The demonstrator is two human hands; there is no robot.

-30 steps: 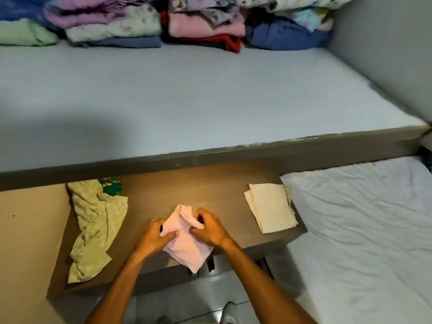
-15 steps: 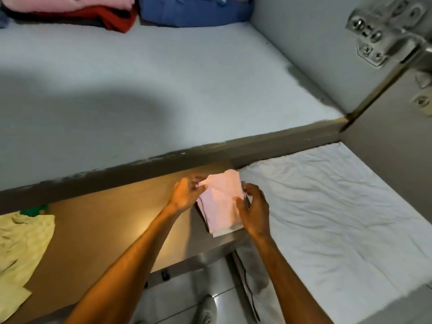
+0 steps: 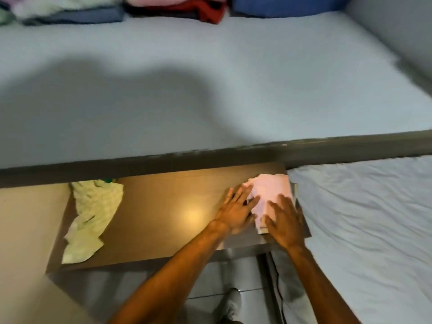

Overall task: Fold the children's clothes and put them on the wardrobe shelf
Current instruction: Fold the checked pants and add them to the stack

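Note:
A folded pink garment (image 3: 272,190) lies at the right end of the brown wooden board (image 3: 168,206), on top of a cream folded piece whose edge peeks out below it. My left hand (image 3: 236,210) rests flat on the garment's left edge, fingers spread. My right hand (image 3: 284,220) lies flat on its lower right part, fingers apart. A crumpled light green garment (image 3: 92,213) lies unfolded at the board's left end. Folded clothes (image 3: 177,9) are stacked along the back of the pale wardrobe shelf (image 3: 210,85).
The shelf's dark front edge (image 3: 210,155) runs across the view just above the board. A bed with a wrinkled white sheet (image 3: 369,225) lies to the right. A grey side wall (image 3: 402,31) closes the shelf on the right. Tiled floor and a shoe (image 3: 231,302) show below.
The pink garment went from the middle of the board to its right end, onto the cream piece. Both hands have let go of it and now press flat on top.

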